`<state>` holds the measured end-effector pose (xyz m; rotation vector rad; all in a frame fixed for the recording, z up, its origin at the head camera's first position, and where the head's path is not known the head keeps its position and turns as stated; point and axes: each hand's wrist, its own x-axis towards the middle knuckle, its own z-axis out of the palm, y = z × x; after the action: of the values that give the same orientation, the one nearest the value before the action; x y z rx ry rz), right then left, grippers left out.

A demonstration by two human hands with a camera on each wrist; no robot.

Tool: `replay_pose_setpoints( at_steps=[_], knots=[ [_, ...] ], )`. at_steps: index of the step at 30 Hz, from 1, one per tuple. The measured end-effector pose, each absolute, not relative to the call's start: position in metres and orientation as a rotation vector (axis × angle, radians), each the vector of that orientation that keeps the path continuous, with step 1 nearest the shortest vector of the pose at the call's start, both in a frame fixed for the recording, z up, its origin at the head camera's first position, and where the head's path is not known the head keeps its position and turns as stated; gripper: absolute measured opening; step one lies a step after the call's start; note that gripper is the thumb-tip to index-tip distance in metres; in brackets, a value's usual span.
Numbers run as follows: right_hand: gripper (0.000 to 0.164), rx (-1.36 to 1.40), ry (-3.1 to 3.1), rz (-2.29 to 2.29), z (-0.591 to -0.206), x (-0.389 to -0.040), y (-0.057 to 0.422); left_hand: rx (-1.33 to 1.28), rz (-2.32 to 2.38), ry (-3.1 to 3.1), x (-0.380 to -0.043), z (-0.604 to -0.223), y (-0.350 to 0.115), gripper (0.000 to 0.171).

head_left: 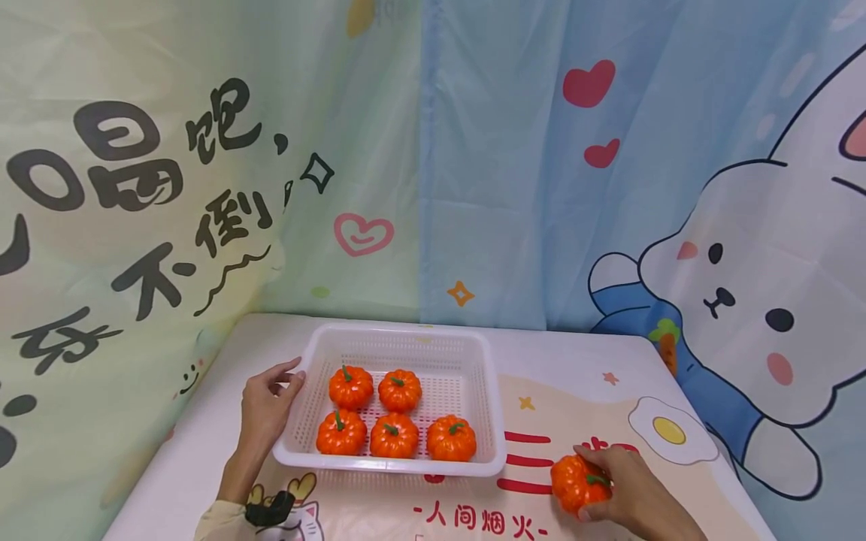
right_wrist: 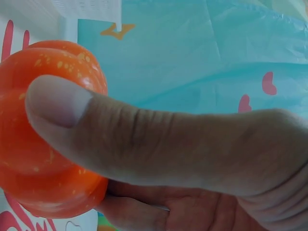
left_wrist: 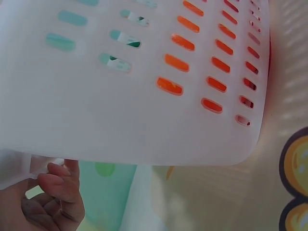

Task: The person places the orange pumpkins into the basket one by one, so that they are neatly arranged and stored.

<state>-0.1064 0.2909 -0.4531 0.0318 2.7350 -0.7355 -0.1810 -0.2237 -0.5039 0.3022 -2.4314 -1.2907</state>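
Note:
My right hand (head_left: 629, 485) holds a small orange toy pumpkin (head_left: 575, 485) with a green stem, just right of a white plastic basket (head_left: 497, 421). Close up in the right wrist view, the thumb (right_wrist: 159, 139) presses across the pumpkin's (right_wrist: 48, 187) ribbed side. At the basket's left side, my left hand (head_left: 266, 402) pinches the rim; its curled fingers (left_wrist: 60, 190) show under the rim in the left wrist view. Inside the basket sit several like pumpkins: two at the back left, such as this pumpkin (head_left: 350, 388), and three along the front, the rightmost pumpkin (head_left: 451, 439) standing a little apart.
The basket stands on a table with a printed cloth (head_left: 473, 503) showing red characters and a fried egg picture (head_left: 670, 430). A blue and green curtain (head_left: 487, 173) with cartoon prints hangs behind the table. The basket's back right part shows bare mesh floor (head_left: 443, 387).

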Motion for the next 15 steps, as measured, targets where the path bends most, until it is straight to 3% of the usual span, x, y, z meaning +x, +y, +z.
replay_pose_setpoints(
  at_steps=[15],
  knots=[
    [0.088,-0.067,2.787,-0.693,-0.44,-0.112,0.286,0.308,-1.294,-2.434,-0.18,-0.502,-0.222,0.036]
  ],
)
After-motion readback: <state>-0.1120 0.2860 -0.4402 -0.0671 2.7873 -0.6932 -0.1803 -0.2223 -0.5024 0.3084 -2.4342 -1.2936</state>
